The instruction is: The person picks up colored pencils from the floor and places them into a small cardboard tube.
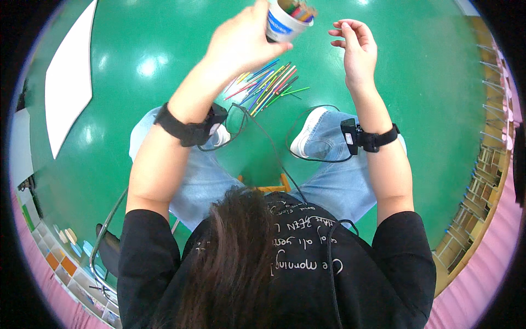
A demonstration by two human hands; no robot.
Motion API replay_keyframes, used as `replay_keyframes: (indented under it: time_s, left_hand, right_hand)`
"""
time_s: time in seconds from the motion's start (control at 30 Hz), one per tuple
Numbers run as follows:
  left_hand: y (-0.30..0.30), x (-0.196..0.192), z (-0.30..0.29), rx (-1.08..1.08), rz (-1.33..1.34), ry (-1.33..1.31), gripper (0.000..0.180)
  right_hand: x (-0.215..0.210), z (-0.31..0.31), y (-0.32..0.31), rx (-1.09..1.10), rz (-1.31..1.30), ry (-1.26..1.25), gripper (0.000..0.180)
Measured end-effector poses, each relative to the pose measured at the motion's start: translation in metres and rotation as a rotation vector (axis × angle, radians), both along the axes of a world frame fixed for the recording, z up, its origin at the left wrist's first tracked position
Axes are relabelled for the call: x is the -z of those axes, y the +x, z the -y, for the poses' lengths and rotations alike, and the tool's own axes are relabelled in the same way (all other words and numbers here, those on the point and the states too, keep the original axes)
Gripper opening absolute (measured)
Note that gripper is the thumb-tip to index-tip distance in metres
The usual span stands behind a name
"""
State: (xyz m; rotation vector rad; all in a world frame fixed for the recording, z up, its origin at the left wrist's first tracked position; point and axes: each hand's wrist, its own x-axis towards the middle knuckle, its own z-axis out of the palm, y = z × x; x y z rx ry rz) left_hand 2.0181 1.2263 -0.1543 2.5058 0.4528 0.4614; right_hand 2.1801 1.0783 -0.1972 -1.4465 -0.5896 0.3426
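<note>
The left hand (241, 41) holds a white cup (280, 26) with a blue label, near the upper edge of the view. Its fingers are clamped around the side of this cup, the thumb showing below it; the other fingertips are partly hidden, so I cannot tell exactly how they lie. The cup is tilted, with its mouth toward the upper right, and a bundle of pencils (302, 12) stands out of it. The right hand (360, 52) is raised to the right of the cup, well apart from it; its fingers are bent loosely inward, and small gaps can be seen between them. Below the cup, a loose pile of coloured pencils (269, 88) lies on the green floor (433, 104). Many of these pencils cross each other, and one green pencil (296, 91) reaches out toward the right. The pile is in front of the two white shoes (308, 132), roughly between them. Each wrist wears a black strap (178, 130) with a small black device, and dark cables (268, 140) run near the legs. A white panel (70, 77) is at the far left.
</note>
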Motion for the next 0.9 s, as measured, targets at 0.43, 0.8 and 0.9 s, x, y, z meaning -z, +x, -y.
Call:
replay_keyframes:
  time_s: [0.43,0.8,0.9]
  left_hand:
    - [-0.03,-0.034,-0.039,-0.234,0.045,0.039,0.048]
    - [-0.029,-0.04,-0.046,-0.241,-0.13,0.053,0.053]
    - [-0.02,-0.038,-0.04,-0.258,-0.117,0.102,0.054]
  right_hand:
    - [0.333,-0.008,0.028,-0.246,0.296,-1.123,0.021]
    - [0.397,0.019,-0.02,-0.225,0.476,-1.597,0.029]
    - [0.4,0.024,-0.017,-0.311,0.415,-1.59,0.021]
